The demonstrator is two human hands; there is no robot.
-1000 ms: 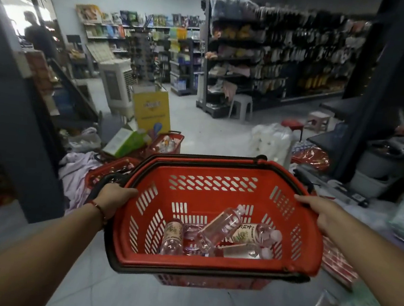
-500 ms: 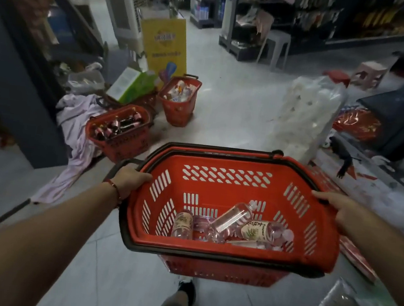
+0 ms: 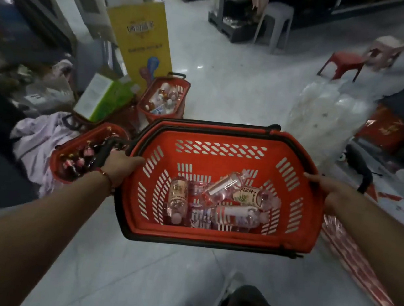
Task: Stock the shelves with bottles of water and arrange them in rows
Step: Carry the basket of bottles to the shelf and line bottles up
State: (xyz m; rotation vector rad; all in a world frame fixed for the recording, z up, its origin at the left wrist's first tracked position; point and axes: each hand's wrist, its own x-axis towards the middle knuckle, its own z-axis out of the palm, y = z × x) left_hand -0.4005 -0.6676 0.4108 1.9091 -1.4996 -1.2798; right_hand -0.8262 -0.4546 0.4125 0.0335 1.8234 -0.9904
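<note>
Pretty early in the job by the look of it: both hands are busy carrying the red basket (image 3: 212, 233), left hand (image 3: 122, 169) wrapped over the left rim, right hand (image 3: 328, 193) clamped on the right rim, and nothing's on a shelf yet. The water bottles (image 3: 220, 202) are just lying jumbled in the bottom, so shelving and lining up rows is all still to do. One label has Chinese characters plus small Latin lettering I can't read. Further out, two more red floor baskets (image 3: 163, 99) hold bottles, and the yellow sign (image 3: 142, 44) is too blurry to read.
</note>
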